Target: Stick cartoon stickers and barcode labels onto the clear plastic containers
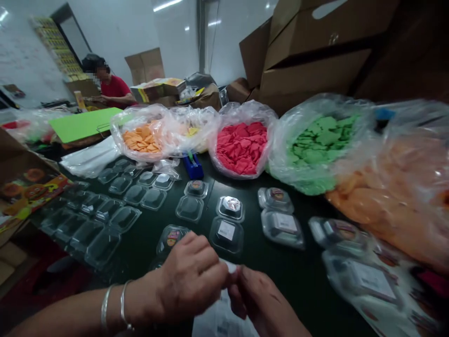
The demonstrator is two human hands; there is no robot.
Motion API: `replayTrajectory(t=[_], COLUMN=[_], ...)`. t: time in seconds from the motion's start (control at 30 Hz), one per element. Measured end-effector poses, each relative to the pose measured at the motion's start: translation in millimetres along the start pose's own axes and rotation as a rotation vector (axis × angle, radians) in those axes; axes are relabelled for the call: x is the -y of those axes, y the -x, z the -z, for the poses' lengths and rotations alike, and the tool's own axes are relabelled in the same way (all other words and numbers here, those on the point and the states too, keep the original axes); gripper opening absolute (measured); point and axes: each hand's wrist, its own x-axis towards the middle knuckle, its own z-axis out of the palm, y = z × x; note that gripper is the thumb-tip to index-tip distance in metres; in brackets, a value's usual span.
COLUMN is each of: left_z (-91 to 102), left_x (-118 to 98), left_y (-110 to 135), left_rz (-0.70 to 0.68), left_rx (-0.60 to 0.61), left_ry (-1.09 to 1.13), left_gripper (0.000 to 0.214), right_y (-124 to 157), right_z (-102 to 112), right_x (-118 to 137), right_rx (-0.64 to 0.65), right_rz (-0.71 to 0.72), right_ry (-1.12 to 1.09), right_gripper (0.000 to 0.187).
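Note:
My left hand, with two silver bracelets at the wrist, is closed, its fingers curled over a bit of white label paper. Against it my right hand pinches the same paper between thumb and fingers. Below both hands lies a white sheet of printed labels, partly covered by them. Just beyond my left hand is an open clear plastic container with a round picture sticker. Another clear container carries a white printed label, farther off.
Several open clear containers stand in rows at left; others with stickers and labels are at right. Behind are plastic bags of orange, red and green pieces, and a blue tape dispenser. A person in red sits farther back.

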Motion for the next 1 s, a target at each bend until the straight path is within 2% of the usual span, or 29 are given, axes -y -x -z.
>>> replayTrajectory(t=[0.07,0.13,0.2,0.27,0.33,0.43,0.5,0.6,0.67,0.73,0.83,1.0], left_z=[-2.2,1.6,9.6,17.0,20.4,17.7,12.5,1.2,-8.0,-17.6,-29.7,-39.4], left_x=[0,8,21,36,50,72,92,130,154,172,184,186], left_y=[2,6,9,8,6,5,6,7,6,4,2,7], left_rz=[-0.07,-0.03,0.167,0.438,0.649,0.827,0.896,0.916,0.894,0.868,0.844,0.836], left_rx=[0.084,0.188,0.227,0.224,0.257,0.328,0.282,0.229,0.259,0.314,0.377,0.42], left_ry=[0.043,0.193,0.394,0.564,0.689,0.865,0.906,0.828,0.74,0.682,0.666,0.642], left_gripper=[0.014,0.007,0.017,0.026,0.019,0.011,0.015,0.016,0.016,0.016,0.019,0.019], right_y=[-18,-31,-39,-45,-52,-67,-80,-99,-109,-116,-121,-128], right_z=[-10,-12,-11,-12,-18,-23,-20,-4,7,14,18,17], right_x=[6,8,10,17,27,39,41,37,34,33,32,27], right_rx=[-0.043,-0.036,0.012,0.062,0.081,0.091,0.054,-0.092,-0.158,-0.17,-0.161,-0.131], right_rz=[-0.07,-0.099,-0.086,-0.046,0.009,0.082,0.135,0.229,0.282,0.314,0.322,0.34], right_ry=[-0.139,-0.118,-0.018,0.096,0.181,0.286,0.408,0.634,0.739,0.804,0.863,0.958], right_gripper=[0.045,0.041,0.038,0.036,0.034,0.03,0.024,0.027,0.027,0.025,0.022,0.018])
